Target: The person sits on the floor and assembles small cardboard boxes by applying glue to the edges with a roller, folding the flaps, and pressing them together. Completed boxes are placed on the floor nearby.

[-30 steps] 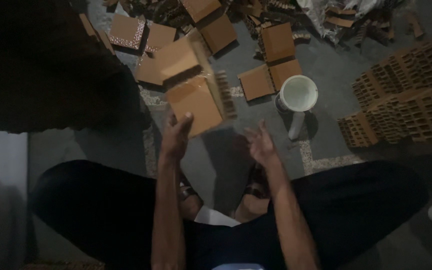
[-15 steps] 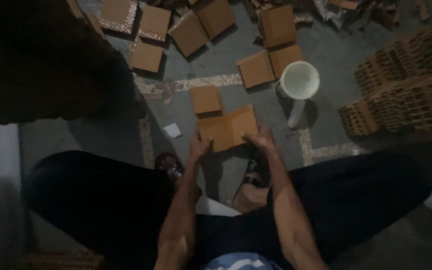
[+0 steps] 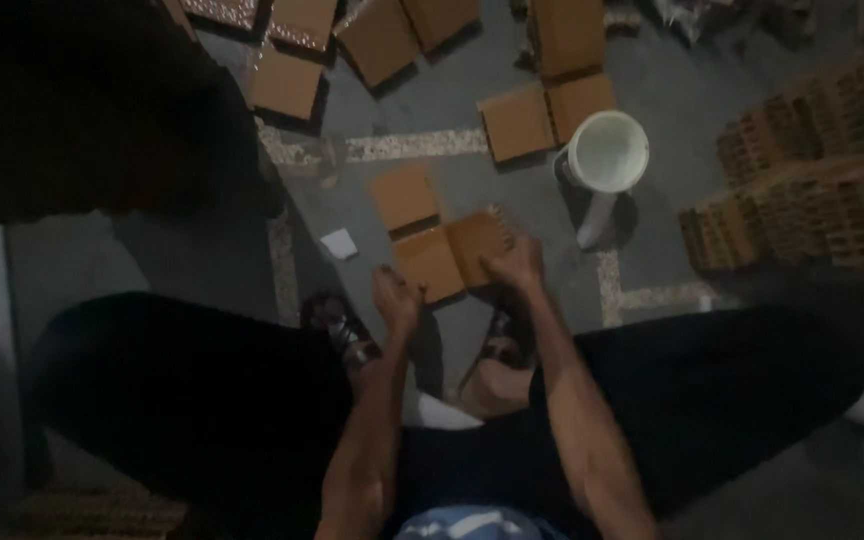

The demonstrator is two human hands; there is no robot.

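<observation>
Right hand [image 3: 515, 266] grips two tiles [image 3: 450, 255].

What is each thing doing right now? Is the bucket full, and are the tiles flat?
White bucket: upright, open top; contents too dim to tell.
Two tiles: flat on the floor, side by side.
Right hand: resting on them.
Left hand: at their near edge.
Single tile: flat, untouched.
Brick stack: piled up.

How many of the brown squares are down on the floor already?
Several brown squares already lie flat on the floor, and one sits just ahead. Both hands, left hand and right hand, are at two squares lying side by side. What's left isn't clear; stacked blocks wait by the white bucket.
</observation>
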